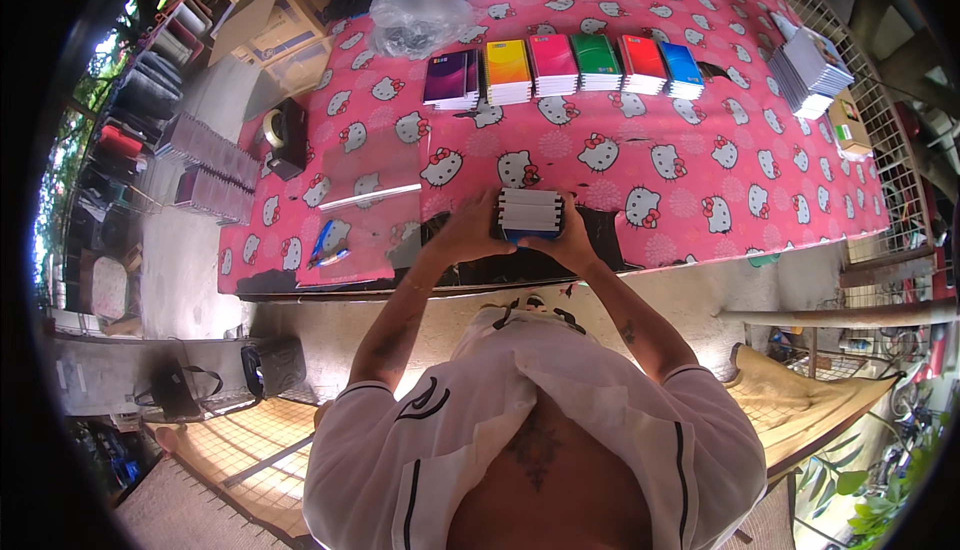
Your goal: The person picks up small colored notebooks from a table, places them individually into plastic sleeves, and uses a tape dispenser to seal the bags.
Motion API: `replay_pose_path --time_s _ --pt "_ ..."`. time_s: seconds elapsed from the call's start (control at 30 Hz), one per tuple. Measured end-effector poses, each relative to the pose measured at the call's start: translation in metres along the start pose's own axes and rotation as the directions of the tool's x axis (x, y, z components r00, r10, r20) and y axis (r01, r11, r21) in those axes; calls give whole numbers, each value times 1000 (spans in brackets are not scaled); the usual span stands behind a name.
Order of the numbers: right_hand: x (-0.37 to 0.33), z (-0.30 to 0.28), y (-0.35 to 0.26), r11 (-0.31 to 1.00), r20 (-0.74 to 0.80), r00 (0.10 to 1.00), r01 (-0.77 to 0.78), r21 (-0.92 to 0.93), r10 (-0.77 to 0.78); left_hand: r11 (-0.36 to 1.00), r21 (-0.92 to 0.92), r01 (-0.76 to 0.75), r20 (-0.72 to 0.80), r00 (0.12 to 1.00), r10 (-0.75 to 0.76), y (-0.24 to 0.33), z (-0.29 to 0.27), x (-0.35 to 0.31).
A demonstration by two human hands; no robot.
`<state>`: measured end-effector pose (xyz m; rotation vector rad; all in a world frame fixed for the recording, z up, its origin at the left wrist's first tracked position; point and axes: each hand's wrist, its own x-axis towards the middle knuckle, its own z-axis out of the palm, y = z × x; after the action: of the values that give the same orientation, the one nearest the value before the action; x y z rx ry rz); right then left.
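Note:
My left hand (472, 230) and my right hand (566, 240) are closed around the two sides of a small stack of notebooks (530, 212). Their white page edges face up, and a strip of blue cover shows at the near side. The stack is at the table's front edge, over a black torn patch; whether it rests on the table I cannot tell. Beyond it stands a row of spiral notebook stacks: purple (446, 80), yellow (508, 65), pink (552, 58), green (595, 56), red (643, 58) and blue (681, 66).
A pink patterned cloth (665, 215) covers the table. To the left are a tape dispenser (287, 138), blue pens (328, 247) and a clear plastic sheet (375, 165). Further back lie a crumpled plastic bag (420, 25) and cardboard boxes (285, 25). More stacked notebooks (810, 72) stand at the right.

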<state>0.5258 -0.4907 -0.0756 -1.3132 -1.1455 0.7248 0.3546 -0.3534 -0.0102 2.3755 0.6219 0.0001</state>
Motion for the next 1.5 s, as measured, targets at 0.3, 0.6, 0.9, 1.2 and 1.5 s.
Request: replay_pose_path --time_s 0.3,0.6,0.9,1.2,1.5 --pt "4 0 28 1000 21 1000 -7 -8 8 802 558 -213 -208 900 384 61 5 9" --pt "48 36 -28 980 128 981 160 -118 -145 951 -201 236 -400 866 -300 -20 -44 -54" --pt "116 196 11 730 332 891 446 -518 -309 454 -886 91 -278 679 -679 -222 -120 -147" --pt "143 223 18 500 417 908 346 -794 35 731 -285 620 -346 645 -682 -277 -119 -98" --pt "156 263 45 820 159 848 -530 218 505 742 -504 443 -386 652 -652 -295 -134 -117"
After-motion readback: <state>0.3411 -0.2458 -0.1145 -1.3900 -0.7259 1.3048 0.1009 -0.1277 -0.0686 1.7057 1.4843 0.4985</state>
